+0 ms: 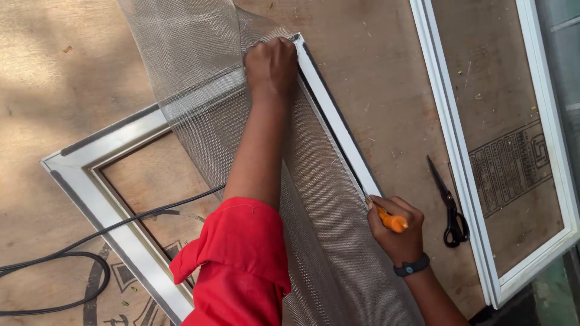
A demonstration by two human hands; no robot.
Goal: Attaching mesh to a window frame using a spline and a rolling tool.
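Left hand: my left hand [270, 65] presses as a fist on the grey mesh [199, 90] at the far corner of the white frame [90, 181]
Right hand: my right hand [396, 229] has its fingers curled around an orange-handled tool [386, 217]; its tip meets the frame's right rail
Mesh: draped over the frame on the plywood desk [386, 90]
Nearby: black scissors [450, 208] just right of my right hand; black cable [72, 253] at left

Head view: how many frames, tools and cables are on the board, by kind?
White frames: 2, one under the mesh, one at the right
Mesh sheet: 1
Scissors: 1
Orange-handled tool in the right hand: 1
Black cable: 1
Total: 6
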